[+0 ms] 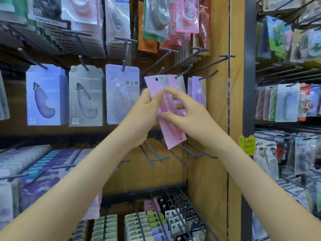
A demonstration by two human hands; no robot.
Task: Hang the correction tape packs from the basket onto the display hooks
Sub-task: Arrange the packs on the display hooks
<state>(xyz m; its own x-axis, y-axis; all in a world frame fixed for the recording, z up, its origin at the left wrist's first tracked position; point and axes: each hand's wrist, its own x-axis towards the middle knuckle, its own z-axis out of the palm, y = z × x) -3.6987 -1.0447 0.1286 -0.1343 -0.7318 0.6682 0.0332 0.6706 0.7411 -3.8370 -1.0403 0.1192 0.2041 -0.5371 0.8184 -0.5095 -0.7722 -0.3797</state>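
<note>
A pink correction tape pack (171,131) is held up in front of the display, tilted, with its hang hole at its top left. My left hand (145,112) grips the pack's left edge with the thumb on its front. My right hand (184,112) pinches the pack from the right, thumb low and fingers over the clear blister. Just above the pack's top, a dark display hook (161,70) sticks out with nothing on it. Another pink pack (175,82) hangs behind on the neighbouring hook. The basket is not in view.
Boxed and carded correction tapes (86,96) hang on hooks to the left. A purple pack (198,91) hangs at the right by the wooden panel (217,119). Several bare hooks (156,157) jut out below my hands. More stocked racks (284,101) stand at the far right.
</note>
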